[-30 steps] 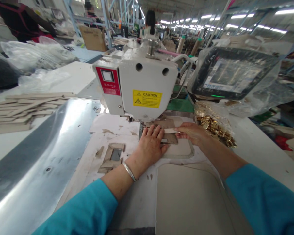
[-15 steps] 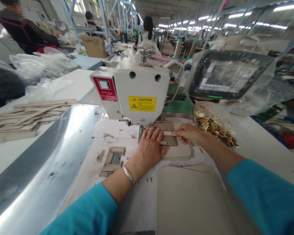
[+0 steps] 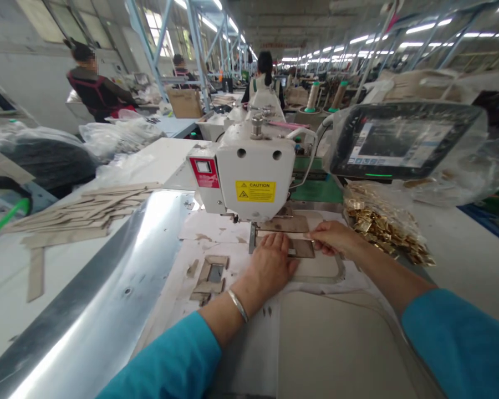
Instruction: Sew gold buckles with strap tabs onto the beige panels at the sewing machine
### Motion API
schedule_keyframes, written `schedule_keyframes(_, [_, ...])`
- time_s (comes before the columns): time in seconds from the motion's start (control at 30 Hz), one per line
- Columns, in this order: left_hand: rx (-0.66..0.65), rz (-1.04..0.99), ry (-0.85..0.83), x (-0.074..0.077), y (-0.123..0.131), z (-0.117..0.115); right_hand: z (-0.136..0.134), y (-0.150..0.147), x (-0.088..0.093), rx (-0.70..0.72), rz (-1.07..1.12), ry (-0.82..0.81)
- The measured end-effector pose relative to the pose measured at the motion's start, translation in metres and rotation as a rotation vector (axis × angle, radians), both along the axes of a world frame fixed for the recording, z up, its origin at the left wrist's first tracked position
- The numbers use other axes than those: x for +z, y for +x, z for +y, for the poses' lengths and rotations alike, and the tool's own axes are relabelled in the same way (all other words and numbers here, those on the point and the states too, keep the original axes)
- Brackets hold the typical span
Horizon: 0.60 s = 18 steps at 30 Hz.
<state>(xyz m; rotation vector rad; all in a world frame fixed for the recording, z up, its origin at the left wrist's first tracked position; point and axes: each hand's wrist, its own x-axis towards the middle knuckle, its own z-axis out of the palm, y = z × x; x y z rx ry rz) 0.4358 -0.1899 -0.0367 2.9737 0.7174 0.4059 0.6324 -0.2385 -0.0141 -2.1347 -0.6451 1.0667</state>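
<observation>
Pressing down in the head view: left hand (image 3: 272, 263) is lying flat, not gripping, over a pale strip (image 3: 298, 236) and brown plate (image 3: 303, 249). Right hand (image 3: 335, 238) is pinching the strip's right end. Strip is lying between brown plates, just below the machine head (image 3: 255, 166).

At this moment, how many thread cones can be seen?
2: a pale thread cone and, just right of it, a browner thread cone, both beyond the sewing machine head. Others may be hidden.
</observation>
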Motion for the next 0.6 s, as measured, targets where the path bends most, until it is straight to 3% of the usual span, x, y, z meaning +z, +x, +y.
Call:
schedule_keyframes(0.17, [0.085, -0.034, 0.012, -0.001, -0.030, 0.008, -0.002, -0.001, -0.001, 0.003, -0.007, 0.035])
schedule_keyframes(0.37, [0.092, -0.031, 0.013, -0.003, -0.025, 0.007, -0.002, 0.004, 0.011, 0.063, 0.165, -0.068])
schedule_keyframes(0.6, [0.115, -0.004, -0.033, 0.007, -0.035, 0.007, 0.001, 0.005, 0.007, 0.045, 0.116, -0.065])
